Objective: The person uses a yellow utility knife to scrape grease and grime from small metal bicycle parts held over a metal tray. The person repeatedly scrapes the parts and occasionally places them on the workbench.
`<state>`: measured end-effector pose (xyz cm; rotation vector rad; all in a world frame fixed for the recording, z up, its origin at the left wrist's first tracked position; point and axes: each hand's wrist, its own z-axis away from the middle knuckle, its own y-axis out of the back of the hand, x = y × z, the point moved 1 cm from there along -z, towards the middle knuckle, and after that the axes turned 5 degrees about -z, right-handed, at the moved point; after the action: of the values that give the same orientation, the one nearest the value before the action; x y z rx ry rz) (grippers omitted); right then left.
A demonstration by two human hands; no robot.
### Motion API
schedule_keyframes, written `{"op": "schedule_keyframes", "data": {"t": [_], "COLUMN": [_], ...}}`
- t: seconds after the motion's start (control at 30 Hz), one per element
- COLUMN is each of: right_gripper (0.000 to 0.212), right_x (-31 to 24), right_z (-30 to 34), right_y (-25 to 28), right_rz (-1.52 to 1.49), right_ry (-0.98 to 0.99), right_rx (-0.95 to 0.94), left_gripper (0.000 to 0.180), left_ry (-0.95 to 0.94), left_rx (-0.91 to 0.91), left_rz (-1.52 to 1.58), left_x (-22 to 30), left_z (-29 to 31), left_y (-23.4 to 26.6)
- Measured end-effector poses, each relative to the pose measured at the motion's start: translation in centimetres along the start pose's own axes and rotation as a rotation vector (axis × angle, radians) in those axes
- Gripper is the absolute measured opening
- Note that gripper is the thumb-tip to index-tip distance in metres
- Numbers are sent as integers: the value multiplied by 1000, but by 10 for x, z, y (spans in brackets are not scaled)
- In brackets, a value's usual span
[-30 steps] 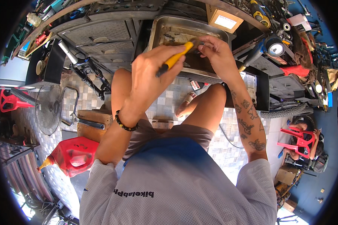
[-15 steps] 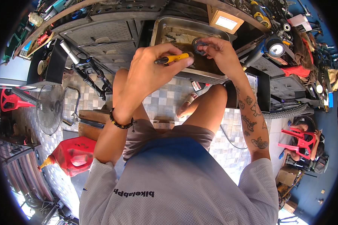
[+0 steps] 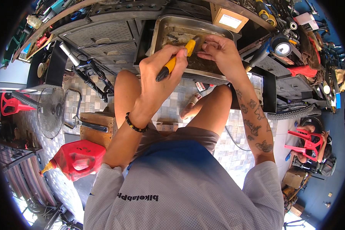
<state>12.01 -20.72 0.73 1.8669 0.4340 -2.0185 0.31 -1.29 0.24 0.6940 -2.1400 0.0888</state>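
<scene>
My left hand [image 3: 160,78] grips a tool with a yellow and black handle [image 3: 175,60], its tip pointing up into a metal tray [image 3: 168,28]. My right hand [image 3: 221,53] is just right of the tip, fingers pinched on a small dark part over the tray; the part itself is too small to make out. The tray holds dark grime and small metal pieces. I am seated, with my knees below the tray and a black bead bracelet [image 3: 136,124] on my left wrist.
A red fuel can [image 3: 78,158] and a wooden block [image 3: 97,124] stand on the tiled floor at left, beside a fan [image 3: 50,112] and a bicycle fork [image 3: 86,69]. Red plastic chairs [image 3: 304,142] are at right. A cardboard box [image 3: 229,18] and tools crowd the workbench above.
My left hand has turned the yellow-handled tool from lying level to pointing up-right into the tray. My right hand has stayed at the tray, fingers closing near the tool tip.
</scene>
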Motion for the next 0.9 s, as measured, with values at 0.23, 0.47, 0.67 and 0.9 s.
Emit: {"op": "schedule_keyframes", "data": {"t": [0.23, 0.47, 0.67, 0.9], "right_gripper": [35, 32, 32, 40], "right_x": [8, 11, 0, -7], "right_z": [-3, -4, 3, 5], "right_y": [1, 1, -3, 3], "right_rz": [63, -20, 18, 163], "right_ry": [52, 48, 34, -33], "right_rx": [23, 12, 36, -9], "left_gripper": [12, 9, 17, 19], "left_ry": [62, 220, 15, 256], "left_rx": [-122, -112, -176, -163], "left_rz": [-116, -121, -272, -263], "left_x": [1, 3, 3, 3], "left_z": [-8, -8, -13, -19], "left_y": [11, 14, 26, 31]}}
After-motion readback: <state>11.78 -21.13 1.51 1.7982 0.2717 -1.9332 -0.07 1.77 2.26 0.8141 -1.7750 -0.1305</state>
